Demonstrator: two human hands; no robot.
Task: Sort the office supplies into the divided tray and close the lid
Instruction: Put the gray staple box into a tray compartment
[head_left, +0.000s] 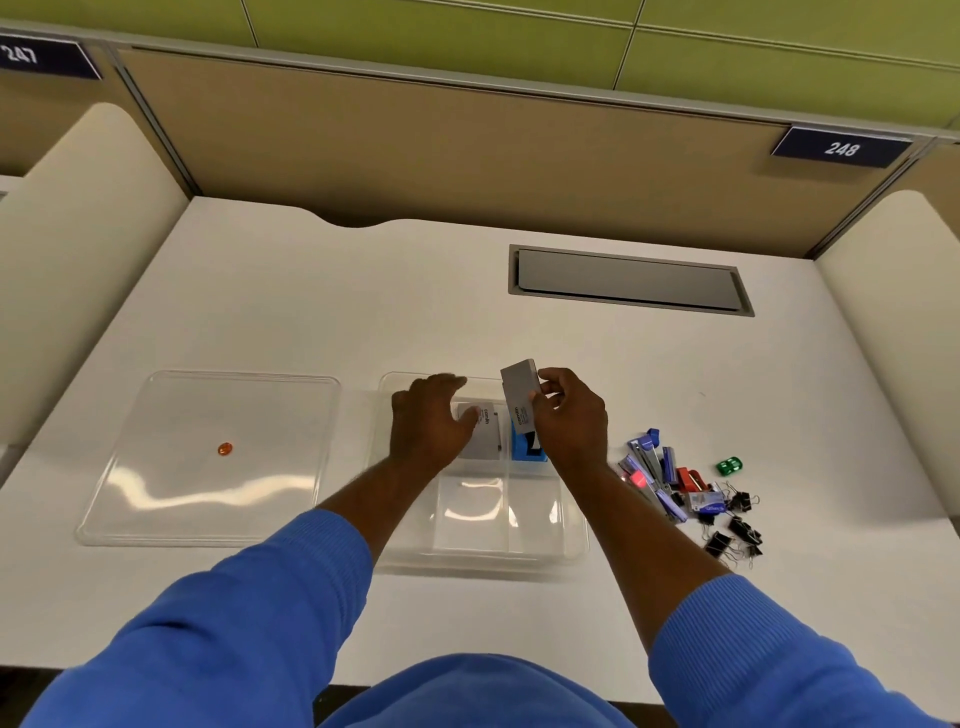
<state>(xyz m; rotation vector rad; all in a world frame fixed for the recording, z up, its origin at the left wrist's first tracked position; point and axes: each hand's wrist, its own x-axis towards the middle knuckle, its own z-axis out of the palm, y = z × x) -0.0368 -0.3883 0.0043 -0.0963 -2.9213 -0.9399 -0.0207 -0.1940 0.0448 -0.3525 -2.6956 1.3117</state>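
Divided tray (483, 564) partly filled: right hand (571, 423) pinches grey box (518, 384) above rear compartment, left hand (428, 423) relaxed, holding nothing. Next: seat box flat; binder clips (737, 535), lid (182, 415) pending.

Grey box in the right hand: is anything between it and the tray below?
The lid lies aside, left of the tray. Below the held grey box sit a blue box and a second grey box, the left hand over that one.
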